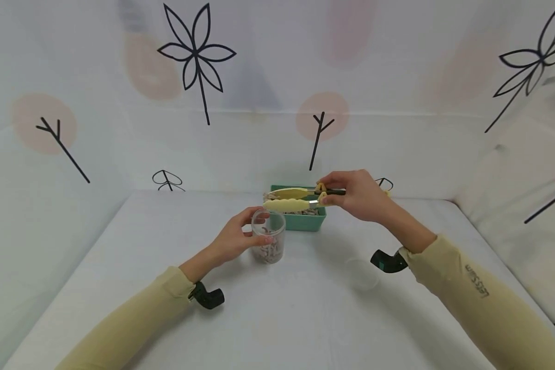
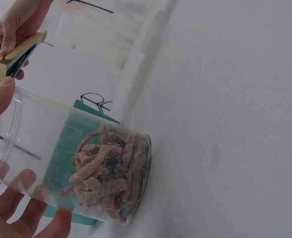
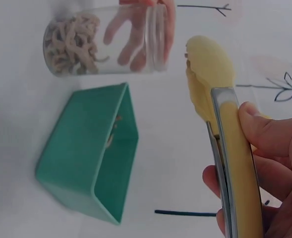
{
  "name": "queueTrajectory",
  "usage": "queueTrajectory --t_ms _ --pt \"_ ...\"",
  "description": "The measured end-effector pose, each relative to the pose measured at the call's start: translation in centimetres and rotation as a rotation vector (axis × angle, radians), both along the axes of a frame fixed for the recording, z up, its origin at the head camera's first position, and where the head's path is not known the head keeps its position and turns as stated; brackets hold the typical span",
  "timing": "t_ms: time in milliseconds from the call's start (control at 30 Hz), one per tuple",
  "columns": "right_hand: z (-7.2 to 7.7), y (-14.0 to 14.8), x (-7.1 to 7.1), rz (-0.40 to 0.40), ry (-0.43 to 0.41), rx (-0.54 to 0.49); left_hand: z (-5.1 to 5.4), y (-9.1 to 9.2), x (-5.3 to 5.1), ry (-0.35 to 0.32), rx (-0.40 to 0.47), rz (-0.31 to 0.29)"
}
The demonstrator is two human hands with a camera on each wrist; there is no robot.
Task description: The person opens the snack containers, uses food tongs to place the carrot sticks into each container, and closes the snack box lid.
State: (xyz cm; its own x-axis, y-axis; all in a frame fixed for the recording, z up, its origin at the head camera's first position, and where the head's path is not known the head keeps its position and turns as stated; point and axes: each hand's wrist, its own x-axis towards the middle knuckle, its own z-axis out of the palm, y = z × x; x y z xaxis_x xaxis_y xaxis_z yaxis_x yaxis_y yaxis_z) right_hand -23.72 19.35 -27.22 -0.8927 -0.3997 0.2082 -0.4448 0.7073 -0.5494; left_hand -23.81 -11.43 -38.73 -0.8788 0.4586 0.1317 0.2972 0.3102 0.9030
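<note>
My left hand (image 1: 235, 237) grips a clear jar (image 1: 269, 241) around its upper part; the left wrist view shows brownish, powdery strips (image 2: 106, 173) filling its lower half. My right hand (image 1: 362, 194) holds yellow-tipped tongs (image 1: 289, 205), thumb on one arm and fingers on the other. In the head view the tong tips lie above the jar's mouth, with some pale pieces (image 1: 269, 196) at them. Behind the jar is a green rectangular box (image 1: 305, 222) with more strips in it. The right wrist view shows the tongs (image 3: 212, 69) nearly closed beside the jar's mouth.
A clear round lid (image 1: 362, 273) lies on the white table (image 1: 296, 318) to the right of the jar. Behind the table hangs a white cloth (image 1: 259, 149) with flower and twig drawings. Dark wrist-worn cameras (image 1: 207, 296) stick out below both sleeves.
</note>
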Motion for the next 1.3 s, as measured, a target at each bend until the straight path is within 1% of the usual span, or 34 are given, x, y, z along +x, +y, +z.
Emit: queueTrajectory --t_ms 200,367,500,833,933,1300 --pt "-0.36 -0.52 0.54 0.057 0.008 0.023 0.01 0.08 -0.01 -0.019 -0.012 0.022" --pt "-0.57 -0.77 0.74 0.079 0.013 0.059 0.05 0.11 -0.02 -0.021 0.004 0.014" --pt "-0.56 -0.81 0.74 0.095 0.034 0.087 0.12 0.14 0.03 -0.026 0.013 0.01" --pt "-0.57 -0.62 0.77 0.102 0.05 0.138 0.1 0.14 0.06 -0.025 0.014 0.008" --pt "-0.56 -0.63 0.8 0.106 0.056 0.143 0.02 0.13 0.06 -0.016 0.019 0.002" --pt "-0.58 -0.55 0.66 0.097 0.037 0.138 0.01 -0.05 0.1 0.003 0.017 0.0"
